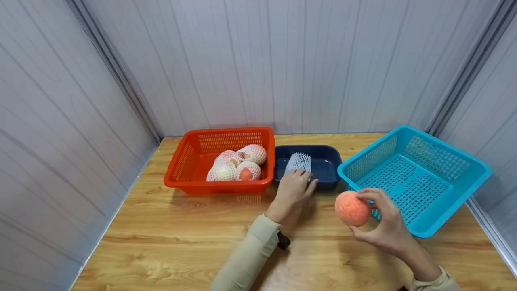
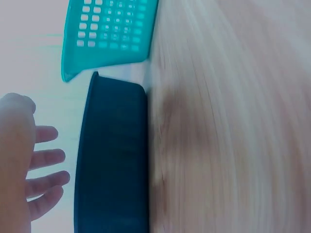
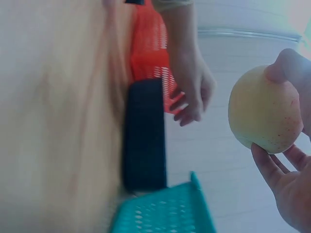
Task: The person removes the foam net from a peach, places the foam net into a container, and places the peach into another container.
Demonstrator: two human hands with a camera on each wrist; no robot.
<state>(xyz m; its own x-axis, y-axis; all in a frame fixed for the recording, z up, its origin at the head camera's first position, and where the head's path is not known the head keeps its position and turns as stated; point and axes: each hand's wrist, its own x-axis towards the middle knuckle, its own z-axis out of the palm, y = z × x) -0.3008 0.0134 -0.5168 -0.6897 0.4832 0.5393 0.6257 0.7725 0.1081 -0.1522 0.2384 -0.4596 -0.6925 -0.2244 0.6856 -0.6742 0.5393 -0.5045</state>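
My right hand (image 1: 389, 230) grips a round peach (image 1: 352, 209) between thumb and fingers, above the table and in front of the blue basket. In the right wrist view the peach (image 3: 262, 111) shows a pale yellow side with red specks. My left hand (image 1: 294, 190) reaches over the near rim of a navy basin (image 1: 328, 163). A white foam fruit net (image 1: 299, 161) lies in that basin, just beyond the left fingertips; whether they touch it is unclear. Seen from the left wrist, the fingers (image 2: 46, 159) are spread and loosely bent, holding nothing.
Left of the basin stands a red basket (image 1: 218, 185) with several netted fruits (image 1: 252, 154) in its right half. A blue perforated basket (image 1: 420, 194) stands at an angle on the right. Pale panel walls (image 1: 250, 68) enclose the wooden table (image 1: 169, 242).
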